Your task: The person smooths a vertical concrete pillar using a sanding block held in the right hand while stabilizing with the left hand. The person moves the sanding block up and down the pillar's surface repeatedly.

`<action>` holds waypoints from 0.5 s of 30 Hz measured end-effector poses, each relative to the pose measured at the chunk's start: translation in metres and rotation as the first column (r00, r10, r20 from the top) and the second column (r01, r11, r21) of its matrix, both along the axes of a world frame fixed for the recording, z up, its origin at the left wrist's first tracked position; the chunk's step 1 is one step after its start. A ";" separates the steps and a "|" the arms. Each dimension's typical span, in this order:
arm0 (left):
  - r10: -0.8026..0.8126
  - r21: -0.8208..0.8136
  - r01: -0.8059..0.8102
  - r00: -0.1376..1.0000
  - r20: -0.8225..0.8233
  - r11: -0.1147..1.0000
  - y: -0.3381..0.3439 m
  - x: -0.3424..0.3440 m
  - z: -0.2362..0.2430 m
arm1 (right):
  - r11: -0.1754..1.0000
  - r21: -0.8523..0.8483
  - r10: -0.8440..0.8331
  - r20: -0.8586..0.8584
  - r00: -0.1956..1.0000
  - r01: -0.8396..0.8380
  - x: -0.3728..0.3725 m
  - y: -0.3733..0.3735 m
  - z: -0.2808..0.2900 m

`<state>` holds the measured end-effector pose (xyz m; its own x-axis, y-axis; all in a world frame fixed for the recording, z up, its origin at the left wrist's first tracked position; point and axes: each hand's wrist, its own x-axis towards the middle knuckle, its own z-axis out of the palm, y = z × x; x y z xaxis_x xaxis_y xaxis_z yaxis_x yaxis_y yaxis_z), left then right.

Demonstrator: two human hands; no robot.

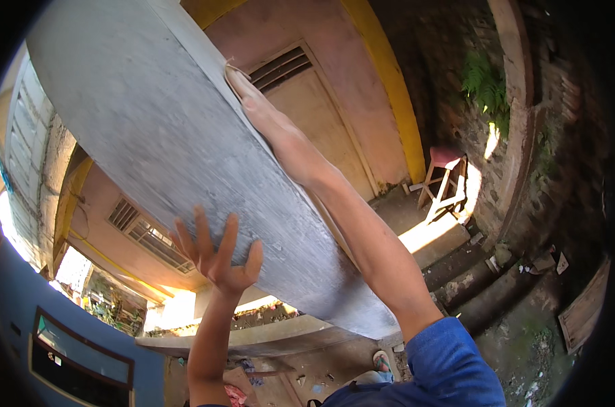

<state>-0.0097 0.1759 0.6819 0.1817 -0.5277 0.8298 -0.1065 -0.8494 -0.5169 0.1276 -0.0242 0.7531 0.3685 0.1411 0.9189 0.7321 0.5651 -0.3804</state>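
Note:
A tall grey column (179,136) with a scuffed, streaky surface slants across the middle of the view. My right hand (270,125) reaches far up its right edge, pressed along the side face. Under those fingers a thin, beige-edged piece (230,66) shows against the column; most of it is hidden by the hand, so I cannot make out its kind. Lower down, my left hand (219,254) is open in front of the column's broad face, fingers spread and holding nothing. Whether its fingertips touch the surface I cannot tell.
Behind the column stands a pinkish wall with a pale door (307,115) and yellow trim. A wooden stool with a red seat (446,157) is at right, near concrete steps (463,281) and a rough stone wall. A low ledge (253,339) runs by the column's foot.

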 end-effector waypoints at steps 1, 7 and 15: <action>-0.037 -0.026 0.038 0.999 0.018 0.999 0.001 0.002 0.001 | 1.000 -0.021 -0.003 -0.010 1.000 0.003 0.003 0.001 -0.009; -0.210 -0.220 0.211 0.977 0.027 0.952 0.010 0.006 -0.003 | 0.971 -0.214 -0.007 -0.473 0.881 -0.107 0.008 -0.002 -0.269; -0.483 -0.616 0.431 0.871 0.093 0.659 0.002 0.014 -0.009 | 0.982 -0.189 -0.056 -0.201 0.978 0.017 0.026 0.014 -0.112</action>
